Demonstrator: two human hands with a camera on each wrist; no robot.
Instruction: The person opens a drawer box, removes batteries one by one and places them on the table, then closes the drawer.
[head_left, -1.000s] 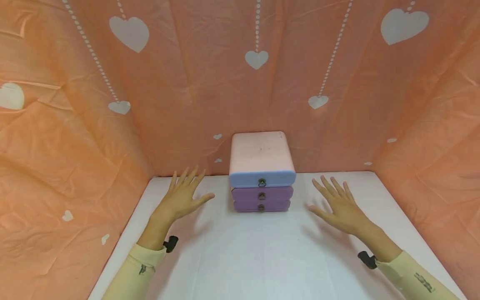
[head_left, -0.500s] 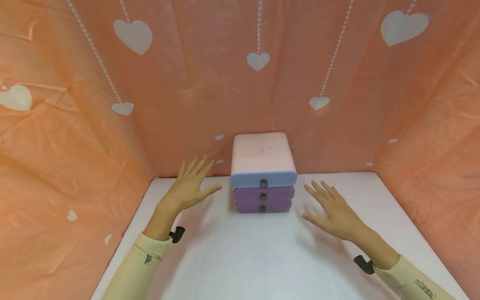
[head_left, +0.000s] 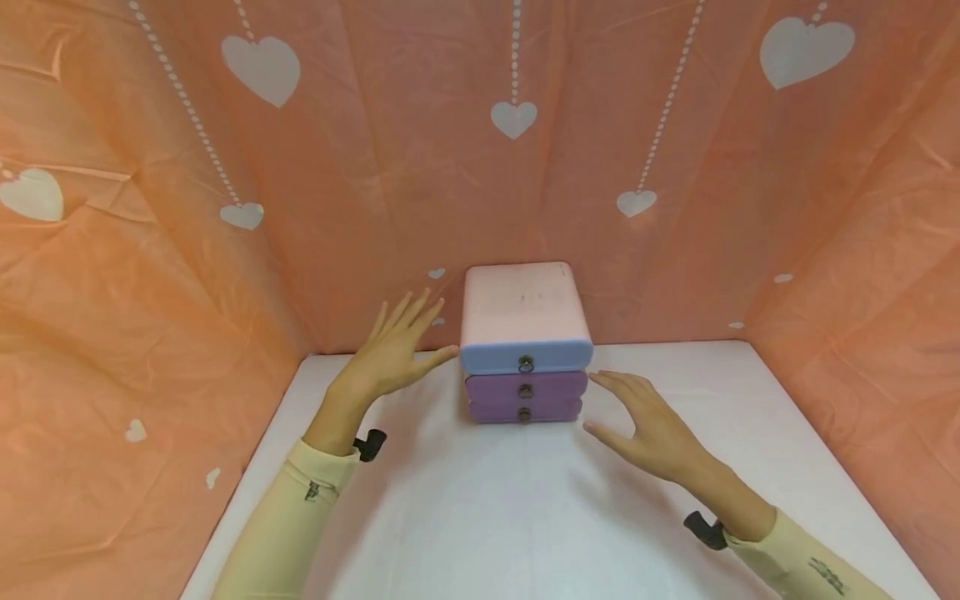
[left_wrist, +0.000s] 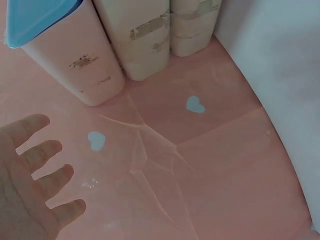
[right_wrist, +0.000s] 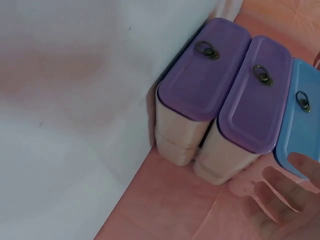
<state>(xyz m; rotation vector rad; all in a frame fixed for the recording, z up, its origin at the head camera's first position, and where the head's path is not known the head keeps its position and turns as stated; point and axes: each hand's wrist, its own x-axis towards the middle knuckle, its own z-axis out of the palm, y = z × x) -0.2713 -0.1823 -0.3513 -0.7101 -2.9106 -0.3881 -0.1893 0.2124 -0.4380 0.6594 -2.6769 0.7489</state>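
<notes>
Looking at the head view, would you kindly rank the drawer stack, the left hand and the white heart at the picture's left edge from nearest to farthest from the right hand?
From the right hand:
1. Drawer stack, just to its left.
2. Left hand, on the stack's other side.
3. White heart, far left on the curtain.

You have one bare left hand [head_left: 386, 358] and one bare right hand [head_left: 648, 429], two pale yellow sleeves [head_left: 288, 521] and two black wrist mounts [head_left: 371, 445]. You face three drawer boxes: one pink box with a blue front [head_left: 525, 304], two cream boxes with purple fronts [right_wrist: 255, 100]. Count three round metal ring pulls [head_left: 526, 364], one white bench [head_left: 480, 517], and, in the head view, twelve pale printed hearts [head_left: 513, 120].
</notes>
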